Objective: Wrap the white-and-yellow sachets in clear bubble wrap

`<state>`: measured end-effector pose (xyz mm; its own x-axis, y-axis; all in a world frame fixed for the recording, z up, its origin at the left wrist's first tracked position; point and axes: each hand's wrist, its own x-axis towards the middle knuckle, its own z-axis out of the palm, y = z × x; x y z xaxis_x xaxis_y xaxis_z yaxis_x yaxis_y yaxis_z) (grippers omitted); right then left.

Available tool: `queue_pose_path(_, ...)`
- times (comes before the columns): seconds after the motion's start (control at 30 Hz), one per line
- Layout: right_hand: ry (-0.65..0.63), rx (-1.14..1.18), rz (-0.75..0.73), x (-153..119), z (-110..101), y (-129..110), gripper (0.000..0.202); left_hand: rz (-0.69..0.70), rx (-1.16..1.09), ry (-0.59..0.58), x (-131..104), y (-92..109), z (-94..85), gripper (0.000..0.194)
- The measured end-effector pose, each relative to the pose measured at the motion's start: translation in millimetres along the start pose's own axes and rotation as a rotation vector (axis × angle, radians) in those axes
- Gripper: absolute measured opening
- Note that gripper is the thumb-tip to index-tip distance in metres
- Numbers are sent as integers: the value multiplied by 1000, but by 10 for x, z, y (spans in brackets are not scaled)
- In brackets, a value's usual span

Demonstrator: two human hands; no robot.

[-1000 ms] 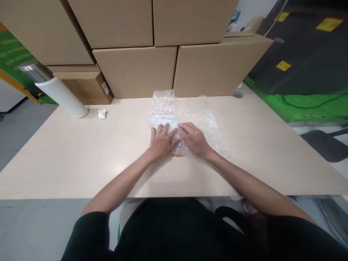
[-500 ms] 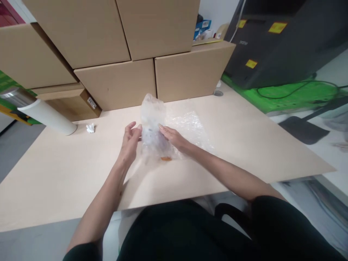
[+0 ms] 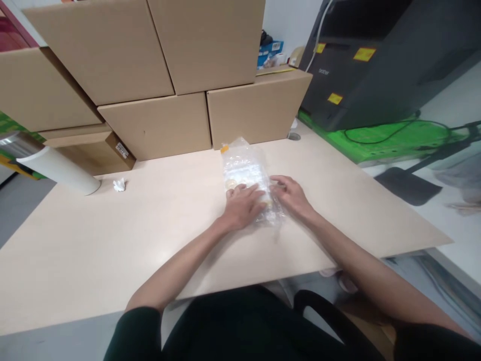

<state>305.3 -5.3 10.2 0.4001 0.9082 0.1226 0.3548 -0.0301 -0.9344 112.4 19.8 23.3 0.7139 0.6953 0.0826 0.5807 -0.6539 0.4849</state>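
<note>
A clear plastic-wrapped packet (image 3: 246,173) lies on the table, with whitish contents and a yellowish round spot showing through. Clear bubble wrap (image 3: 272,218) surrounds its right and lower sides. My left hand (image 3: 242,206) rests palm down on the packet, fingers spread. At the right edge, the fingers of my right hand (image 3: 291,195) are curled and pinch the bubble wrap. A small orange tab (image 3: 224,149) marks the packet's far left corner. What lies under my left palm is hidden.
Cardboard boxes (image 3: 154,130) are stacked along the table's back. A white bottle with a steel top (image 3: 60,168) and a crumpled tissue (image 3: 119,185) stand at the left. To the right are a dark printer (image 3: 349,75) on a green base and a black flat-ended stand (image 3: 409,183).
The packet, held up between both hands before, now lies flat farther right where the bubble wrap was spread. My left hand has moved right onto it; my right hand has shifted to its right edge.
</note>
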Motion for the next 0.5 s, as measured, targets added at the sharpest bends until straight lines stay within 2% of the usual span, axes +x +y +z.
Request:
queue_pose_path(0.1, -25, 135, 145, 164, 89, 40, 35, 46, 91, -25, -1, -2, 59, 44)
queue_pose_path(0.3, -167, 441, 373, 423, 344, -157, 32, 91, 131, -6, -7, -48, 109, 39)
queue_pose_path(0.43, -226, 476, 485, 434, 393, -239, 27, 115, 164, -18, -25, -81, 156, 41)
queue_pose_path(0.5, -210, 464, 519, 418, 418, -247, 22, 128, 180, -19, -51, -104, 168, 42)
